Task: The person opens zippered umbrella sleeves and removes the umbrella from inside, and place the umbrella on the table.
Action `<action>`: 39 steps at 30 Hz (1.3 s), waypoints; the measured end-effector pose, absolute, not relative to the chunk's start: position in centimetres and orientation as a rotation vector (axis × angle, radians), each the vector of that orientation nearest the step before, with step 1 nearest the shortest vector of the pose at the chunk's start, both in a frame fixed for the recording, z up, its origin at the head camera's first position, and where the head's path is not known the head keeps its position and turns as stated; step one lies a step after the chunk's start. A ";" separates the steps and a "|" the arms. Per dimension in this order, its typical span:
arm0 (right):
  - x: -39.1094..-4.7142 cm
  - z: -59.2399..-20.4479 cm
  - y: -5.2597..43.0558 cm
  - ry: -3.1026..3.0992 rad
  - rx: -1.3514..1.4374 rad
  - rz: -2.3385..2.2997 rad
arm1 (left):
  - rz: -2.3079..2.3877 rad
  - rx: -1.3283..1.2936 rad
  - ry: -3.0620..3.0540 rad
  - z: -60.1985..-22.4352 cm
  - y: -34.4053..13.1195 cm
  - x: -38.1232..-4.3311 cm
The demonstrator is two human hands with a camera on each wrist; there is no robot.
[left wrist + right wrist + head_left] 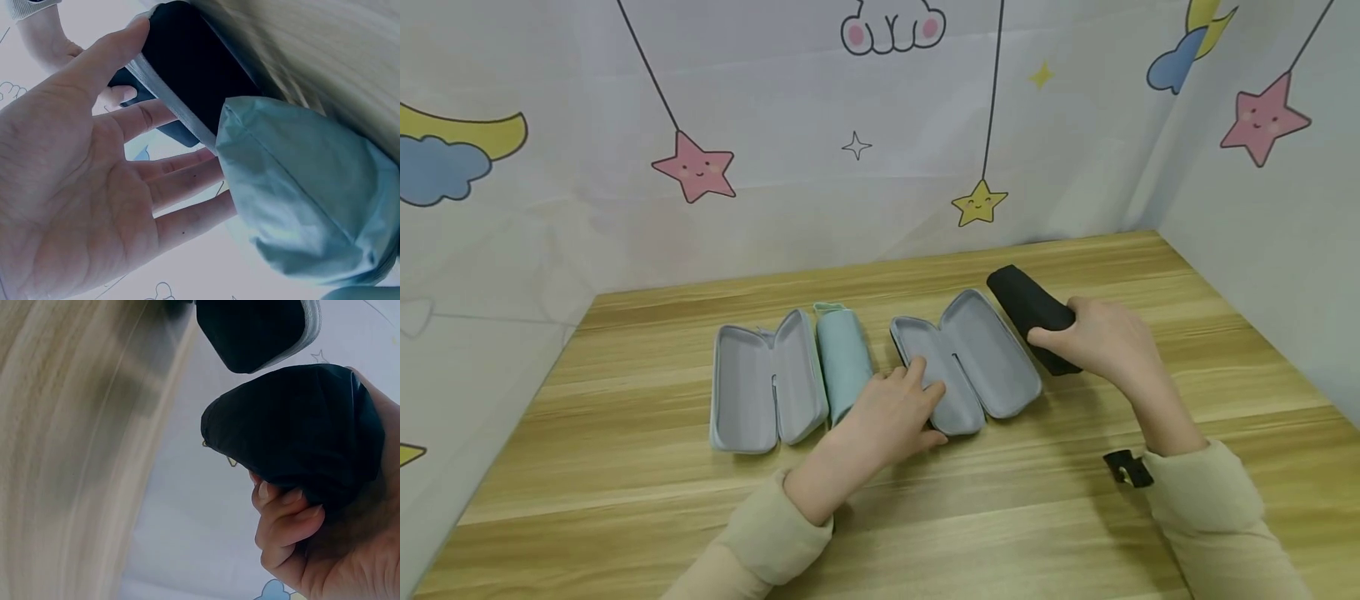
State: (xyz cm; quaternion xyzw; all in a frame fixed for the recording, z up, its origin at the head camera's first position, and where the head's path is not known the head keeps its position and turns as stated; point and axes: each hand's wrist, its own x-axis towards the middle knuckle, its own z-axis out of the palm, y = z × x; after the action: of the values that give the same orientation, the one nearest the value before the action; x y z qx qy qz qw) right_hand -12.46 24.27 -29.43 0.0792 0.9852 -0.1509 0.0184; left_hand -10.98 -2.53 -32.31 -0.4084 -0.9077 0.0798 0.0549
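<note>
My right hand [1105, 337] grips a black compact umbrella [1030, 304] in smooth fabric, thumb on its near side, at the right of the table. In the right wrist view, its black fabric end [281, 431] shows, with fingers curled under it. My left hand [895, 412] rests at the left half of an unfolded black zip case [992, 358] with grey lining. Its fingers are extended over the rim and its thumb touches the near end. Left of this hand lies a light blue compact umbrella [842, 350], partly hidden by the hand.
A second unfolded zip case [745, 392], light blue outside and grey inside, lies left of the blue umbrella. The wooden table [625, 500] meets a white printed cloth [790, 217] behind. A black strap piece [1127, 468] sticks out at the right cuff.
</note>
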 end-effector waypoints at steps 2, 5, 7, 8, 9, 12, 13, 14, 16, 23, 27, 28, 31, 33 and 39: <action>-12.4 -29.5 24.3 3.055 0.254 -0.458 | 0.243 -1.241 -2.760 -32.3 -2.6 -11.0; -12.5 -29.6 24.4 3.055 0.271 -0.434 | 0.243 -1.241 -2.765 -32.2 -2.6 -10.9; -12.5 -29.8 24.5 3.061 0.277 -0.418 | 0.238 -1.239 -2.766 -32.2 -2.7 -10.9; -12.5 -29.9 24.6 3.062 0.283 -0.410 | 0.235 -1.238 -2.768 -32.2 -2.7 -10.9; -12.6 -30.0 24.6 3.064 0.288 -0.402 | 0.232 -1.236 -2.769 -32.2 -2.7 -10.9; -12.7 -30.4 24.7 3.070 0.294 -0.365 | 0.226 -1.229 -2.780 -32.2 -2.8 -10.9; -12.7 -30.5 24.8 3.072 0.294 -0.352 | 0.226 -1.228 -2.784 -32.2 -2.8 -10.9; -12.8 -30.6 24.8 3.073 0.293 -0.341 | 0.225 -1.226 -2.787 -32.2 -2.8 -10.9; -12.8 -30.8 24.8 3.076 0.286 -0.322 | 0.225 -1.222 -2.794 -32.2 -2.7 -11.0; -13.0 -31.4 25.0 3.060 0.266 -0.306 | 0.247 -1.216 -2.801 -32.2 -2.7 -10.9; -13.1 -31.6 25.2 3.054 0.280 -0.319 | 0.254 -1.216 -2.814 -32.2 -2.7 -11.0; -13.1 -31.7 25.3 3.053 0.284 -0.323 | 0.254 -1.217 -2.816 -32.2 -2.7 -11.0; -13.2 -31.8 25.4 3.045 0.289 -0.332 | 0.251 -1.220 -2.821 -32.2 -2.7 -11.0; -13.2 -31.8 25.4 3.039 0.289 -0.336 | 0.248 -1.221 -2.823 -32.2 -2.7 -11.0; -13.2 -32.0 25.4 3.009 0.280 -0.324 | 0.244 -1.221 -2.832 -32.2 -2.7 -11.0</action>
State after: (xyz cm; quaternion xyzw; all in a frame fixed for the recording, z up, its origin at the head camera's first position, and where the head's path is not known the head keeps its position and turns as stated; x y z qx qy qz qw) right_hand -13.24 25.43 -32.01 0.0921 0.9887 -0.1065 0.0509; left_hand -11.01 -2.68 -32.19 -0.3946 -0.9152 0.0790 0.0240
